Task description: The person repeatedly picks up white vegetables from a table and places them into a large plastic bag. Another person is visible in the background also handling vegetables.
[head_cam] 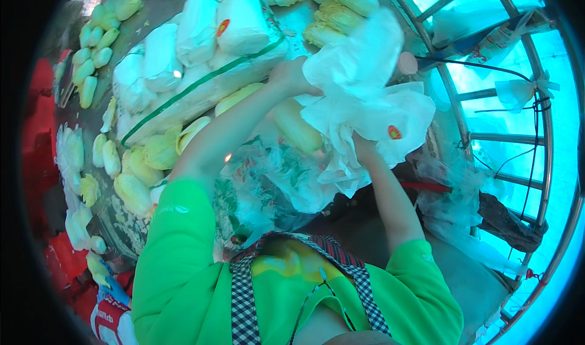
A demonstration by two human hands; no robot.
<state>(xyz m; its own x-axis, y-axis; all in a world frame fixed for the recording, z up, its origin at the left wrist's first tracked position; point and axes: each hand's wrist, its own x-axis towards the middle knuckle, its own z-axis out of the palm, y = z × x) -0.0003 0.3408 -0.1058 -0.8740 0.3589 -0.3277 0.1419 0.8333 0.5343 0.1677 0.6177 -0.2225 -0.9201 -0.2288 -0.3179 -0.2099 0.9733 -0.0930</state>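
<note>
Thin white wrapping sheets (365, 84), one with a small red round sticker, are bunched between my hands. My left hand (295, 77) is at their left edge, fingers partly hidden behind the sheets. Lower down, my right hand (364, 147) is closed on a gathered part of them. A napa cabbage (297, 125) lies just below my left hand. Clear printed plastic bags (274, 176) lie nearer my body. Left of my hands, a large plastic bag (183, 93) with a green band holds several white-wrapped bundles (242, 20).
More napa cabbages (338, 16) lie at the far side, and others (137, 185) at the left. Metal bars (507, 138) with bags and cords tied on curve along the right. At lower left, a co-worker's blue-gloved hand (116, 290) is near a cabbage.
</note>
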